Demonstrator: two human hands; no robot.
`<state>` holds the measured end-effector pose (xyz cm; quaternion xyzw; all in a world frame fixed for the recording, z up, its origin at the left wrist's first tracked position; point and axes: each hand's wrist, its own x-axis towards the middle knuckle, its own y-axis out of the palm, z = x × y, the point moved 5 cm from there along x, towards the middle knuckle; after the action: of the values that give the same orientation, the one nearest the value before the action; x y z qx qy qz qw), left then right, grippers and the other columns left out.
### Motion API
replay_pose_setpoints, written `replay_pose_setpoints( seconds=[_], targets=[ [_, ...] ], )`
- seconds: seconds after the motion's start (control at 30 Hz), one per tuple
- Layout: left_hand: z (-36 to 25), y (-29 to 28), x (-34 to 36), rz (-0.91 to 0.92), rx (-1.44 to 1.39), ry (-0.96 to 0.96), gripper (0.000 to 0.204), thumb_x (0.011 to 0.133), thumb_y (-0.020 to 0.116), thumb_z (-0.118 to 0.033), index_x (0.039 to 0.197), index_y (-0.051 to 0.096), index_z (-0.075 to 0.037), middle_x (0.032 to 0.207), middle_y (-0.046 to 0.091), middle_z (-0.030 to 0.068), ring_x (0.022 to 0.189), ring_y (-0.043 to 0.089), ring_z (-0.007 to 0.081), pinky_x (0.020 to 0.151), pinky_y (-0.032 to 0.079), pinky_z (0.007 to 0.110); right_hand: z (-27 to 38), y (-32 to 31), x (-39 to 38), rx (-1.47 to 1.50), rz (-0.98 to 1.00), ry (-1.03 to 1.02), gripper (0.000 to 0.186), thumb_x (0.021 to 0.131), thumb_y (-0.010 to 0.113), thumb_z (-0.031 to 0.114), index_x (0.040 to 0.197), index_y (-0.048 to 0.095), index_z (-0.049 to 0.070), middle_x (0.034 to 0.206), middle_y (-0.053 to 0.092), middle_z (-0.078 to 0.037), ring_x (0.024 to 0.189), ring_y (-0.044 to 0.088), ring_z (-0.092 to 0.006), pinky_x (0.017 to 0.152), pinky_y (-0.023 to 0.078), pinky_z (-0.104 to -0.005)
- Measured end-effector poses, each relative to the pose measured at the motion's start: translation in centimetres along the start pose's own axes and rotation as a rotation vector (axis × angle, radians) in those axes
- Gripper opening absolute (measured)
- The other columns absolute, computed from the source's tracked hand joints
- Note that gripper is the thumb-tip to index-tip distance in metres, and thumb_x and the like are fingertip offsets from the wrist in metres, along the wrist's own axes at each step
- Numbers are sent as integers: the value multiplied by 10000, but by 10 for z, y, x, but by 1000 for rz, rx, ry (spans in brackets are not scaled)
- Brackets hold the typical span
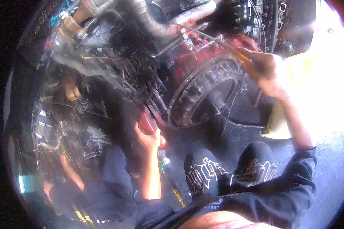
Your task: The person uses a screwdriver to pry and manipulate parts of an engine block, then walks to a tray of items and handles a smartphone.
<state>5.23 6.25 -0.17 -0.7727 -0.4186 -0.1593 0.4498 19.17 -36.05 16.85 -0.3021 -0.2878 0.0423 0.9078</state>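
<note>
your right hand (269,72) is closed around the handle of the long yellow tool (235,52), above and right of the ribbed disc (204,91); the tool's shaft slants up-left toward the metal pipe (191,16), contact unclear. your left hand (147,138) is wrapped around the red object (146,121), lower left of the disc, its exact kind indistinct. a co-worker (90,198) reaches into machinery at your left.
</note>
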Motion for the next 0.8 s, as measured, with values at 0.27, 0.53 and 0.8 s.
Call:
replay_pose_setpoints(
  seconds=[0.27, 0.53, 0.8],
  targets=[
    [0, -1, -1, 25, -11, -3, 837, 550, 804, -65, 1287, 417, 23, 1231, 534, 215, 1161, 535, 334, 1024, 405, 428, 15, -14, 4, -16, 22, -38, 369, 811, 629, 44, 1177, 651, 87, 1051, 652, -203, 1024, 606, -367, 970, 442, -392],
    [5, -5, -3, 35, 65, -46, 847, 560, 841, -105, 1283, 417, 22, 1218, 541, 219, 1135, 548, 341, 1009, 415, 441, 13, -14, 5, -35, 17, -151, 359, 807, 624, 42, 1165, 642, 63, 1025, 652, -198, 1046, 595, -368, 933, 462, -394],
    [-4, -5, -2, 37, -84, -66, 824, 567, 808, -73, 1284, 414, 22, 1214, 542, 215, 1140, 548, 335, 1013, 416, 435, -2, -17, 9, -137, 73, -196, 334, 794, 635, 52, 1127, 664, 46, 984, 668, -213, 996, 642, -340, 1004, 429, -394]
  ],
)
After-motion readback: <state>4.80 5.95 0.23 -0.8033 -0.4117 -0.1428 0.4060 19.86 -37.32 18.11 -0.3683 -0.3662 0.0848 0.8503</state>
